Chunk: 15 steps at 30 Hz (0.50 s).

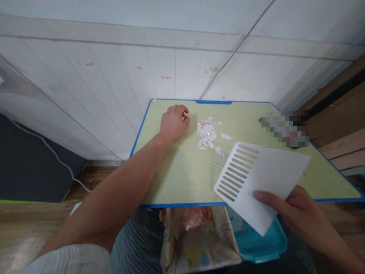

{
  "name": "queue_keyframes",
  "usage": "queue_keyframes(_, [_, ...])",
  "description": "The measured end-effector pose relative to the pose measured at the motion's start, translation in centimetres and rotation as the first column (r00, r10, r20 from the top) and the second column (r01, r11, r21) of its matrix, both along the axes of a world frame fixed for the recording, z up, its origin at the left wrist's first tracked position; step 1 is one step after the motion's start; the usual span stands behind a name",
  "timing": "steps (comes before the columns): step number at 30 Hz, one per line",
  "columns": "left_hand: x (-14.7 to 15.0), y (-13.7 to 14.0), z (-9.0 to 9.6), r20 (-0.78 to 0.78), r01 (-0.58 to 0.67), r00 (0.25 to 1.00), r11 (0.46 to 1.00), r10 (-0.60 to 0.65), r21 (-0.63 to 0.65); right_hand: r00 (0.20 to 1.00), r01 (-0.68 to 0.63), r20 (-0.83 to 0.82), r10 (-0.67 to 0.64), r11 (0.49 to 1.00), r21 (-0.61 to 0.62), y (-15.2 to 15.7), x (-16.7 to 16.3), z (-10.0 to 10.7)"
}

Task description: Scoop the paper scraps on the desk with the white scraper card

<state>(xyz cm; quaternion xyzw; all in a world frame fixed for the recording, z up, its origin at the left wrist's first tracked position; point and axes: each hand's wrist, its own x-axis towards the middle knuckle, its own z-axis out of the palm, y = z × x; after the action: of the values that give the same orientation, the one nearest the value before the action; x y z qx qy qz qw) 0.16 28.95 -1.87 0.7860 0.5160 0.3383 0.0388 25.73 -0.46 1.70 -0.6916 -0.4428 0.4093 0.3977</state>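
My right hand (292, 207) grips a flat white slotted sheet (276, 169), the thumb on top and the fingers underneath. A row of long parallel slots runs along its left part. The sheet is tilted above the front edge of the yellow-green table (178, 181). Resting near the left side of the tabletop, my left hand (174, 123) has loosely curled fingers, with a gap between thumb and fingers and nothing visible in it. Just to its right lies a small pile of torn white paper scraps (206, 133), with a few loose pieces (226, 136) around it.
Below the table's front edge, at my lap, are an open patterned bag or box (201, 248) and a teal plastic container (264, 246). A blurred-out object (285, 129) lies on the table's right side. A cable (236, 51) runs down the white wall behind.
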Motion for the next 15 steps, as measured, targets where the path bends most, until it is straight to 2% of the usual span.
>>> queue_keyframes(5, [0.1,0.1,-0.1,0.009,0.004,1.0,1.0,-0.004,-0.002,0.997,-0.07,-0.034,0.069,0.997,-0.04,0.6,0.9,0.0])
queue_keyframes(8, [0.1,0.2,-0.1,0.012,0.003,1.0,1.0,-0.003,-0.013,0.993,-0.115,-0.031,0.114,0.993,-0.024,1.3,1.8,-0.2])
queue_keyframes(13, [0.1,0.3,-0.2,0.017,0.005,1.0,1.0,-0.005,-0.002,0.97,-0.242,0.009,0.243,0.968,-0.073,1.9,3.3,-0.7])
queue_keyframes(15, [0.0,0.3,-0.2,0.019,0.005,1.0,1.0,-0.005,-0.003,0.97,-0.243,0.002,0.244,0.967,-0.07,1.6,3.3,-0.7])
